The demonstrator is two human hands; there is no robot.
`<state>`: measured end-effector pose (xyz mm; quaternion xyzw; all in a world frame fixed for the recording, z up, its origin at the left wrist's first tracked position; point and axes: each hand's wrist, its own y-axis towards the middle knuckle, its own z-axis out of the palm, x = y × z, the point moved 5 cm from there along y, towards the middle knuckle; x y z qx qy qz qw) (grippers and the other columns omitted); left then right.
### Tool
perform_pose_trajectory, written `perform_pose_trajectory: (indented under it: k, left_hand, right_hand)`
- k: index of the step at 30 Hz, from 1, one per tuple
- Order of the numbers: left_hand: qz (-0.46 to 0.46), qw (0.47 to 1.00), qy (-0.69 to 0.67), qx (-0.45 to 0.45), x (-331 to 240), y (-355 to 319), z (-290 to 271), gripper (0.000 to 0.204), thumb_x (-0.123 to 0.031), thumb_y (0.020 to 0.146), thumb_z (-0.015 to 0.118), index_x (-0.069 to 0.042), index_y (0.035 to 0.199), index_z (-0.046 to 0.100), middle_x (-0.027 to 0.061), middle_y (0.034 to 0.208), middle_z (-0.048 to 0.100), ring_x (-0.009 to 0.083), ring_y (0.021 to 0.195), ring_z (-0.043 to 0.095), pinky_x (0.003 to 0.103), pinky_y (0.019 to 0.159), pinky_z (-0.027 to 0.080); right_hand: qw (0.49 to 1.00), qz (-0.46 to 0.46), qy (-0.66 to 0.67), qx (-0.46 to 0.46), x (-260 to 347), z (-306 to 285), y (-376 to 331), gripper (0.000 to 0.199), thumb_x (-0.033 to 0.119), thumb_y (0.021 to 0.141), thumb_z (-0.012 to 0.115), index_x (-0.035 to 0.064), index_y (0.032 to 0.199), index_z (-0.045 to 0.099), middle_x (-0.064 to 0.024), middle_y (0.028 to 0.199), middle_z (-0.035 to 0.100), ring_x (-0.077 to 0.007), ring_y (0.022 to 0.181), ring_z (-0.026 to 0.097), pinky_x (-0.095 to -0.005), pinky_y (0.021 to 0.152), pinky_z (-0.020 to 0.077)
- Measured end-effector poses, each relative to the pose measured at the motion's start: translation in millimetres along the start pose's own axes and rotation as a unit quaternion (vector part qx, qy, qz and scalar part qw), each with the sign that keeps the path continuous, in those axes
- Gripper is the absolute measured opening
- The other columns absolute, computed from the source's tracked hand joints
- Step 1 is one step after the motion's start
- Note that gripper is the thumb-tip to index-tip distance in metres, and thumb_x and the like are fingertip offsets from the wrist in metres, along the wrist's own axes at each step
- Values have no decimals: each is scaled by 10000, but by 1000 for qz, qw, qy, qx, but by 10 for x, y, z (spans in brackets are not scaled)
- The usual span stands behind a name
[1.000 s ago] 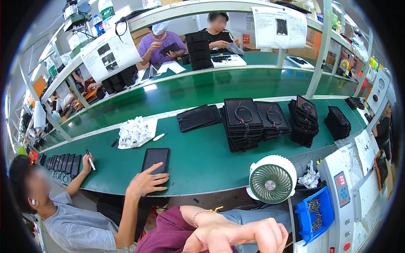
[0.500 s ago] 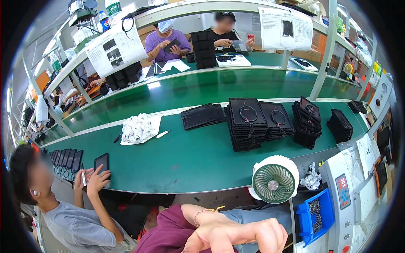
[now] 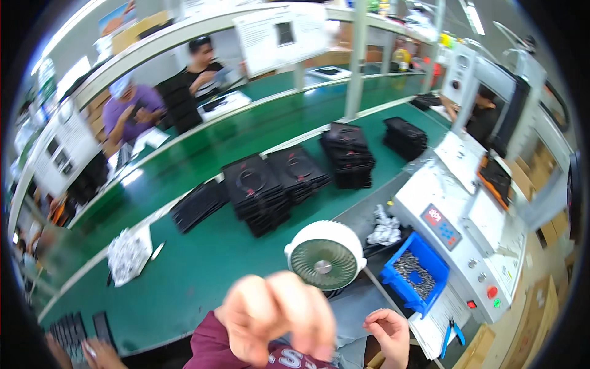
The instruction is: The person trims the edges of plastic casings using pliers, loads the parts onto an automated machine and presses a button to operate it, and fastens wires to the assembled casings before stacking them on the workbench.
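Observation:
My left hand (image 3: pixel 279 317) is raised large and blurred at the lower middle, its fingers curled inward; whatever they may hold is hidden. To its right is my right hand (image 3: pixel 390 335), with thumb and fingertips drawn together in a pinch over my lap; anything between them is too small to make out. Just beyond my hands stands a round white fan (image 3: pixel 326 255) with a green grille. A blue bin (image 3: pixel 439 270) of small dark metal parts sits closest to my right hand. Blue-handled pliers (image 3: pixel 452 338) lie on papers below it.
Stacks of black frames (image 3: pixel 252 184) with coiled cables line the green table (image 3: pixel 203 277). Crumpled white material (image 3: pixel 128 255) lies at left. A machine (image 3: pixel 467 246) with a display and buttons stands at right. A co-worker's hand (image 3: pixel 101 353) is at lower left; others sit opposite.
The view has swung right, bringing the machine, bin and pliers further in. My left hand has come up with fingers curled, and my right hand has entered the view.

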<state>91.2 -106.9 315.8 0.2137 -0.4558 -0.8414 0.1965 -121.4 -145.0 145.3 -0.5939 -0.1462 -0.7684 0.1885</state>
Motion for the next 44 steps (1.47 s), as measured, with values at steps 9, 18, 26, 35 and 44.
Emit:
perform_pose_trajectory:
  k: [9, 18, 26, 35, 44]
  left_hand:
    - [73, 957, 230, -164, -518, 434, -1139, 376, -387, 964, 389, -22, 988, 476, 99, 950, 473, 130, 649, 457, 198, 470, 379]
    - [-90, 938, 202, -268, -140, 485, -1806, 333, -327, 951, 356, -43, 1078, 474, 77, 982, 488, 143, 698, 459, 228, 576, 372]
    - [-220, 932, -6, -289, 74, 523, -2183, 441, -404, 952, 342, -9, 1040, 517, 106, 967, 548, 196, 807, 535, 276, 685, 447]
    - [-242, 927, 135, -254, 261, 523, -2085, 521, -202, 981, 380, -144, 1430, 122, 109, 1347, 382, 240, 1148, 490, 429, 916, 468]
    - [-201, 892, 255, -314, 261, 430, -1901, 580, -57, 886, 383, -71, 1428, 176, 127, 1311, 443, 255, 1068, 573, 386, 711, 586]
  right_hand:
    - [901, -243, -358, 3, 1404, 615, 1620, 304, 182, 905, 543, -32, 1117, 506, -177, 970, 589, -259, 889, 602, -315, 783, 477]
    - [736, 73, -651, -172, 591, 432, 4295, 1239, 841, 529, 555, 0, 1387, 254, -297, 1338, 367, -422, 1238, 388, -435, 1034, 323]
    - [724, 1, -644, -247, 705, 375, 4289, 1144, 699, 563, 628, 7, 1394, 255, -331, 1241, 421, -443, 1154, 434, -433, 1008, 341]
    - [709, -358, -606, -43, 1365, 1208, 2534, 1074, 466, 591, 748, -57, 1374, 231, -326, 1175, 412, -455, 1062, 433, -465, 958, 362]
    - [920, -365, -143, 20, 1630, 773, 1373, 877, 112, 716, 684, 55, 1423, 167, -154, 1350, 320, -240, 1237, 363, -398, 1018, 324]
